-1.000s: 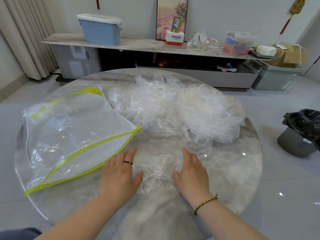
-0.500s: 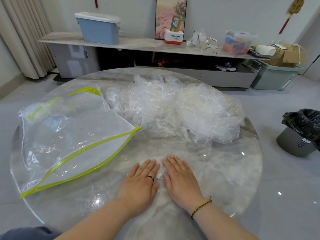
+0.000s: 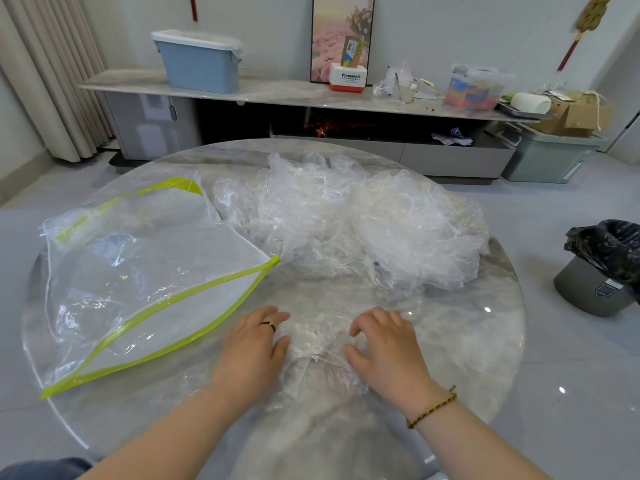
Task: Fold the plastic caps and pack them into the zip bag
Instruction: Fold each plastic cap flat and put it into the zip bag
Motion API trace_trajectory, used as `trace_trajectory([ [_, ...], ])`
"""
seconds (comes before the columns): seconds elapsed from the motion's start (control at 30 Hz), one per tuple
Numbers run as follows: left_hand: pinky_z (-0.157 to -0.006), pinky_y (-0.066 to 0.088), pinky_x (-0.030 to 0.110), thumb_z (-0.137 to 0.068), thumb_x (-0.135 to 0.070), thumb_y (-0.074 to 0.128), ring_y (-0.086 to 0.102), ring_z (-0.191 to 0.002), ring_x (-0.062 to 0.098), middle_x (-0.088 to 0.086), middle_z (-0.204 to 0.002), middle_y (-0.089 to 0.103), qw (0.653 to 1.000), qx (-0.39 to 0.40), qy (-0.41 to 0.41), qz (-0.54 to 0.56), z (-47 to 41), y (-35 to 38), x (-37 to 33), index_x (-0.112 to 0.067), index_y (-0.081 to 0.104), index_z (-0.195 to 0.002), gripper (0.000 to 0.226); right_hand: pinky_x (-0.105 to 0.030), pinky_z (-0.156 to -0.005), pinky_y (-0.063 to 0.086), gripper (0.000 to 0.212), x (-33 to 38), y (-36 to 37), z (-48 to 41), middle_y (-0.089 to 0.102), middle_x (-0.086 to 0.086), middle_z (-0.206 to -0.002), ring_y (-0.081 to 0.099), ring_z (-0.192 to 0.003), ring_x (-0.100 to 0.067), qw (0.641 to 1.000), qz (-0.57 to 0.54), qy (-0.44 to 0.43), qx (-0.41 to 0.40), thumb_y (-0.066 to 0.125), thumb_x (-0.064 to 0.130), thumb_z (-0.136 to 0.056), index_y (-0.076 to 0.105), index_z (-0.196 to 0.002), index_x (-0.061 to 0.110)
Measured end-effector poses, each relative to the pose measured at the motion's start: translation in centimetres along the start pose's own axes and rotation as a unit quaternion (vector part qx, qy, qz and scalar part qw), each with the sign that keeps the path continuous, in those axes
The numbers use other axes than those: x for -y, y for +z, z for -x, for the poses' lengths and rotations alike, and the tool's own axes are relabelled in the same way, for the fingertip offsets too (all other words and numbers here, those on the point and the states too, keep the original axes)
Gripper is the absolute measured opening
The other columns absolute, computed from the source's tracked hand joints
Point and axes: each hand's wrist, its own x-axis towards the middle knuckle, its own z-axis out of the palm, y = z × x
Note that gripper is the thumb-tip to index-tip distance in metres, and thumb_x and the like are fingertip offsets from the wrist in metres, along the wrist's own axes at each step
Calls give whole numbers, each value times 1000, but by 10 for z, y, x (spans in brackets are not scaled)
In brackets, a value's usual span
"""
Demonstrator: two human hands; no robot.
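Observation:
A crumpled clear plastic cap (image 3: 317, 344) lies flat on the round marble table (image 3: 467, 334), near its front. My left hand (image 3: 251, 351) rests on the cap's left side with its fingers fairly straight. My right hand (image 3: 384, 348) presses the cap's right side, fingers slightly bent, fingertips on the plastic. Behind them a big heap of clear plastic caps (image 3: 349, 223) fills the table's middle and right. The clear zip bag (image 3: 138, 278) with its yellow-green zipper edge lies to the left, its mouth gaping toward the hands.
A grey bin with a black liner (image 3: 604, 268) stands on the floor at the right. A long low cabinet (image 3: 294, 98) behind the table carries a blue lidded box (image 3: 199, 60) and clutter. Curtains hang at the far left.
My hands were apart on the cap, came together at its middle, and now have spread apart again to the cap's left and right sides.

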Motion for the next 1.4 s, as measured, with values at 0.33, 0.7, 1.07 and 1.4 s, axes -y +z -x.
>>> trace_trajectory([
  [0.33,-61,28,15,-87,-16,55,42,-77,9,-18,-76,34,994,68,-59,60,2,-9,0,-29,46,-91,16,-27,-88,28,23,-2,-11,11,56,2,-114,44,-111,-17,992,68,-32,102,42,32,-92,58,-105,21],
  [0.7,-51,24,9,-90,-34,45,50,-102,7,-17,-72,27,993,89,35,-66,19,-1,-14,-29,55,-90,11,-30,-90,48,33,-12,14,5,64,-6,-115,58,-110,-23,996,-16,-55,-66,45,22,-75,62,-103,20],
  [1.07,-37,1,4,-60,-40,41,48,-64,1,-23,-63,21,992,-42,106,-45,19,-15,-12,-37,62,-51,23,-8,-77,46,54,12,22,44,66,21,-98,63,-87,5,992,10,-119,42,30,61,-57,41,-103,33],
  [1.4,-85,38,14,-51,-58,36,63,-93,-1,-13,-103,68,968,113,216,-61,24,-5,0,-32,66,-100,64,-3,-86,28,72,-3,15,29,56,7,-124,50,-113,-6,983,-170,-63,37,24,58,-72,55,-124,19],
])
